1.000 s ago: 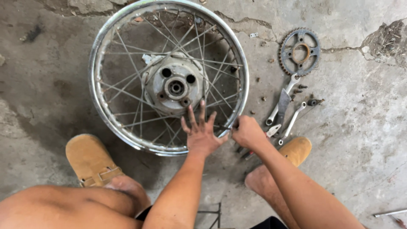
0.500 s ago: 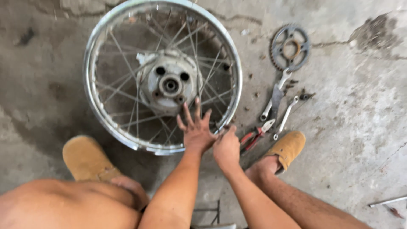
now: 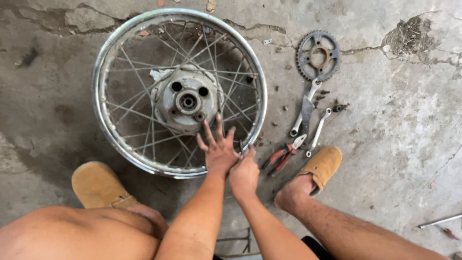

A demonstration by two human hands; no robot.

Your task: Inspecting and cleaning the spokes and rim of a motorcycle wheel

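The spoked wheel [image 3: 180,91] lies flat on the concrete floor [image 3: 404,144], toward the far left part of it. It has a shiny metal rim, thin crossing spokes and a round grey hub [image 3: 186,102] in the middle.

Your left hand [image 3: 219,151] rests on the near side of the wheel, flat, with the fingers spread wide over the spokes and the rim. It is not gripping anything. Your right hand [image 3: 244,174] sits just beside it, touching it at the thumb side, right at the near rim. Its fingers are curled down, and you cannot tell if they hold anything.

Just to the right of your hands lie the red-handled pliers [image 3: 285,153] on the floor. Past them are two metal wrenches [image 3: 313,120], side by side. Farther away, near the crack in the floor, lies a toothed sprocket [image 3: 317,55]. Small bolts [image 3: 337,107] sit near the wrenches.

Your feet are in tan shoes. The left shoe [image 3: 98,185] is by the near left of the wheel, and the right shoe [image 3: 323,163] is next to the pliers.
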